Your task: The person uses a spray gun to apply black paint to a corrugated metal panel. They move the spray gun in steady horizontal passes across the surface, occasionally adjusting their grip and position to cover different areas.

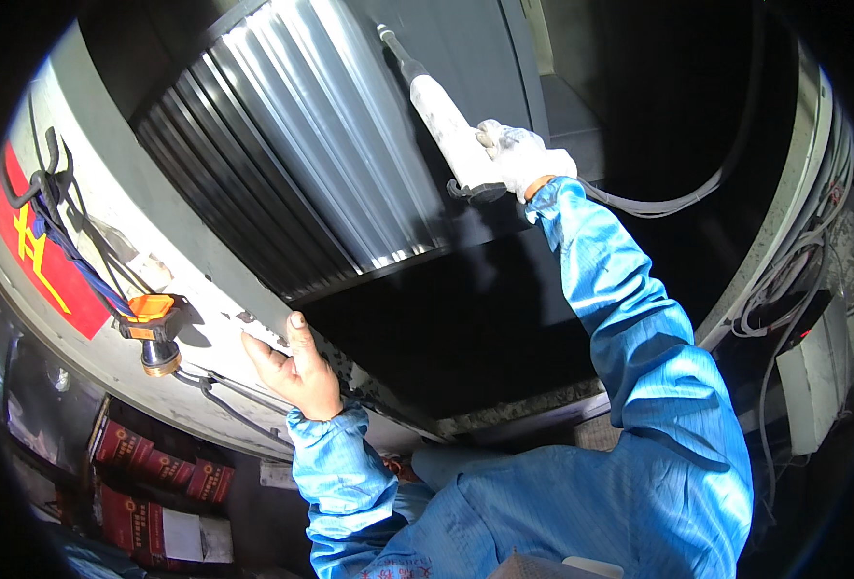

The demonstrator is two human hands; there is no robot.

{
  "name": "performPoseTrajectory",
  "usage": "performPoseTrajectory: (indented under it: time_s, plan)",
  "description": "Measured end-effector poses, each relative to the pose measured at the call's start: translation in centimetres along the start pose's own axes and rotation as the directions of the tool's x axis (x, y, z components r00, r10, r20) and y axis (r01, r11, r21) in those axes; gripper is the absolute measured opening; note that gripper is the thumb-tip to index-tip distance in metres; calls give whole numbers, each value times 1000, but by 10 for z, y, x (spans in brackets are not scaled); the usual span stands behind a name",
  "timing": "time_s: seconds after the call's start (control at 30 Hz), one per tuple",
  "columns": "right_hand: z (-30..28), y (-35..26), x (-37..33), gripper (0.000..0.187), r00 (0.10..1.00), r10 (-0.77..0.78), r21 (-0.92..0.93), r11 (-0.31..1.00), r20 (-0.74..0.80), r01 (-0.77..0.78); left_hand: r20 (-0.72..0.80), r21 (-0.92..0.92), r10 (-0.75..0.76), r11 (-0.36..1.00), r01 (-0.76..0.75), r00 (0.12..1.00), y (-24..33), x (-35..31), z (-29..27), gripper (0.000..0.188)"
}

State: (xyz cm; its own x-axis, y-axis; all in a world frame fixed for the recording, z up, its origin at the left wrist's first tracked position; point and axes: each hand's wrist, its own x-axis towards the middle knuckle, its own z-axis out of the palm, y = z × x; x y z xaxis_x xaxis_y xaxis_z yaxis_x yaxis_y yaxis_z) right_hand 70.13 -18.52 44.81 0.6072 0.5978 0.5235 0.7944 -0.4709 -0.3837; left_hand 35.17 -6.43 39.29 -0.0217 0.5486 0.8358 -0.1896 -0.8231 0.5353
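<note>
In my right hand (523, 159), which wears a whitish glove, is a long white spray gun (446, 125). Its narrow nozzle points up and to the left, beside a ribbed metal panel (325, 125) that shines brightly in its middle. No spray can be made out at the tip. My bare left hand (301, 372) is at the edge of the pale booth wall (224, 299), with thumb and fingers apart and nothing in it. Whether its fingers touch the wall I cannot tell.
Grey hoses (654, 207) trail right from the gun. A headlamp with an orange top (152, 318) hangs by cords on the left wall, near a red sign (50, 256). Red boxes (147, 463) sit at lower left. Bundled cables (798, 256) run down the right wall.
</note>
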Motion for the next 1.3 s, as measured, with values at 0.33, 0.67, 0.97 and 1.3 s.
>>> performPoseTrajectory:
  time_s: [0.33, 0.67, 0.97, 1.3]
  plan:
    - [-1, 2, 42, 43, 966, -95, 66, 991, -241, 114, 17, -28, -5, 1000, 6, 1000, 3, 0, 1, 45]
    - [8, 13, 3, 69, 1000, 10, 90, 996, -29, -7, 27, -50, 4, 999, -3, 1000, 5, 1, 2, 39]
    - [34, 35, -88, 39, 989, -24, 75, 997, 148, 13, 22, -28, 25, 999, -25, 999, 4, 1, 2, 37]
    - [36, 33, 4, 24, 814, -121, 449, 784, -568, 430, 6, -10, 39, 999, -39, 999, 7, 2, 3, 37]
